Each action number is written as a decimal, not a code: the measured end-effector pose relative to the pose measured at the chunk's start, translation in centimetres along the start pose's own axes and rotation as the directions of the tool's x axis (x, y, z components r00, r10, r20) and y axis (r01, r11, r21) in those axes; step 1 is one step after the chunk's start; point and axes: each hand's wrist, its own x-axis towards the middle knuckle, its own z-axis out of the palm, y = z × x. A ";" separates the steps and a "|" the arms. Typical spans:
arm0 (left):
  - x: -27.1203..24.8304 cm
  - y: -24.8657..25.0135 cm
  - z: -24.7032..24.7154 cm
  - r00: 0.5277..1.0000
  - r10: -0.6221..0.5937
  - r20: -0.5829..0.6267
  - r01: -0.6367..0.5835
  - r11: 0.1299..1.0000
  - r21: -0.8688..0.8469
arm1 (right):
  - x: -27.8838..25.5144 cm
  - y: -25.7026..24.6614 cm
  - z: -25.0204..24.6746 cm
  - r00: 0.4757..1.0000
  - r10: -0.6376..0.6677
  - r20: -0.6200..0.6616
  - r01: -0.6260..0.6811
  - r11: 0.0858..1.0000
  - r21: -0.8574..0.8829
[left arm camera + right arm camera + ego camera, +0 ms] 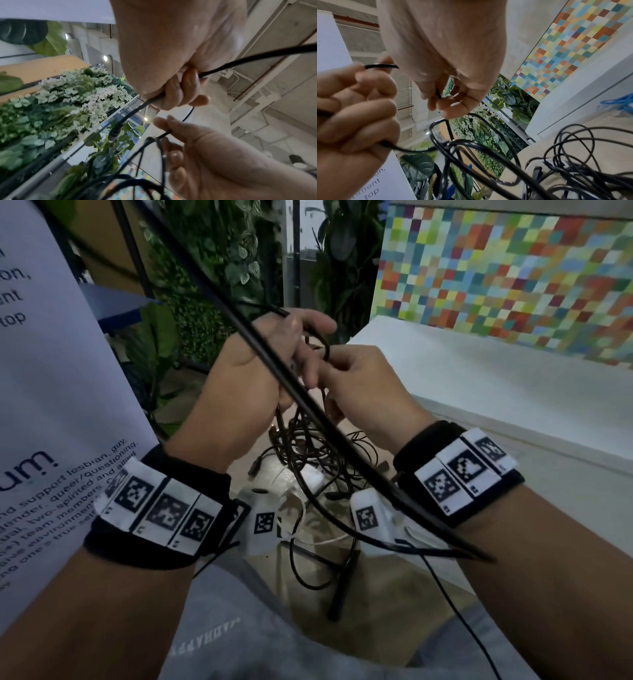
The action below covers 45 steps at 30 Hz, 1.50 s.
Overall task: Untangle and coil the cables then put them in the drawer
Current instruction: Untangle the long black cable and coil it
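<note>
A tangle of thin black cables (308, 446) hangs below my two raised hands, in front of my lap. My left hand (301, 350) has its fingers (181, 89) curled round a thick black cable (240, 60) and some thin strands. One plug end (115, 133) dangles beyond that fist. My right hand (329, 371) pinches a thin black strand (438, 94) between thumb and fingers, just above a knot (448, 145) where several loops cross. Further loops (573, 155) spread out lower right in the right wrist view.
A white cabinet (513, 392) stands to my right, with a blue cable (621, 101) lying by it. A white printed banner (51, 405) is close on my left, and leafy plants (212, 268) are ahead. A thick black cord (342, 433) slants across the head view.
</note>
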 end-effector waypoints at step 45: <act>-2.3 -7.0 -1.1 0.924 -0.374 -0.077 0.375 0.852 0.365 | -2.1 -2.7 -15.0 0.816 0.078 -0.573 0.426 0.589 0.686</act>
